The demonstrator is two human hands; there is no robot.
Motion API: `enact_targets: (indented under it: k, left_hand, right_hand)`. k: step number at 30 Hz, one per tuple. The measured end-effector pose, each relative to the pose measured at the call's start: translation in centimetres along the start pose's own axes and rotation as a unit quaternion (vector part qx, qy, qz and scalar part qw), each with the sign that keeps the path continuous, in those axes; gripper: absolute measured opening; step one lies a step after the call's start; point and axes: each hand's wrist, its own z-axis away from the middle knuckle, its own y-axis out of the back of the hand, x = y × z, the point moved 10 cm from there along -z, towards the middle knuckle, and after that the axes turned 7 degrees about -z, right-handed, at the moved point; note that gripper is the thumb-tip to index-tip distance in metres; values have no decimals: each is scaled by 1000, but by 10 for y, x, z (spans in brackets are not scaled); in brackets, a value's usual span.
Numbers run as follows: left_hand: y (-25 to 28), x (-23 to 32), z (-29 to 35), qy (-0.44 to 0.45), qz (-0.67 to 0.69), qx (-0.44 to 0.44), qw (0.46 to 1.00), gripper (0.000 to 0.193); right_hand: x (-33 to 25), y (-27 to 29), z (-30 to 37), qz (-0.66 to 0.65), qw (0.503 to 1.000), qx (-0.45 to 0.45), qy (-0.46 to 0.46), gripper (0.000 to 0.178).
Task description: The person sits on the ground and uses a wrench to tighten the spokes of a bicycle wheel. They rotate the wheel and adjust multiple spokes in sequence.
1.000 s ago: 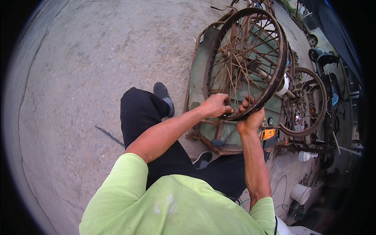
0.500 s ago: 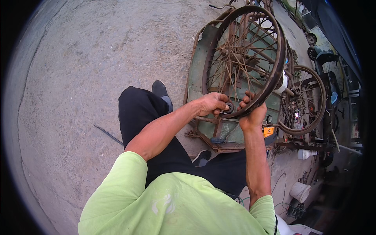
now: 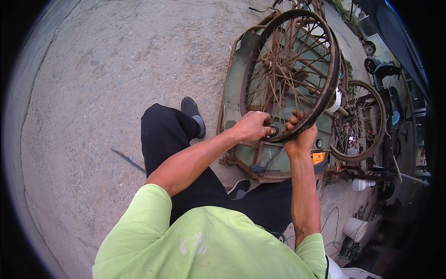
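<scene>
A rusty spoked wheel (image 3: 333,69) without a tyre stands tilted in front of me, held in an upturned cart frame. My right hand (image 3: 301,138) is wrapped around its near rim from below, with fingertips among the spokes. Just left of it, my left hand (image 3: 253,125) pinches a small dark ring-shaped piece (image 3: 275,130) against the inner side of the rim, by the spoke ends. The fingers partly cover this piece, and I cannot make out its exact kind. Behind the wheel lies a green panel (image 3: 232,100) with a rusty frame edge.
A second spoked wheel (image 3: 383,116) stands to the right. Near my right forearm is an orange thing (image 3: 318,158), with a white bulb-shaped object (image 3: 362,184) and a white bucket (image 3: 356,229) farther right. A thin dark rod (image 3: 127,160) lies on the concrete at left.
My left hand has turned a little at the wrist, and the ring-shaped piece in it has shifted slightly. The right hand keeps its grip on the rim.
</scene>
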Motion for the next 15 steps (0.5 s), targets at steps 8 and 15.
enact_targets:
  k: [8,15]
  left_hand:
    - [11,20,16,-43,-27,58,997,34]
    - [5,4,15,-7,70,62,996,33]
  right_hand:
    - [0,0,-1,-5,1000,-8,-4,45]
    - [0,-2,-1,-1,1000,-11,-2,44]
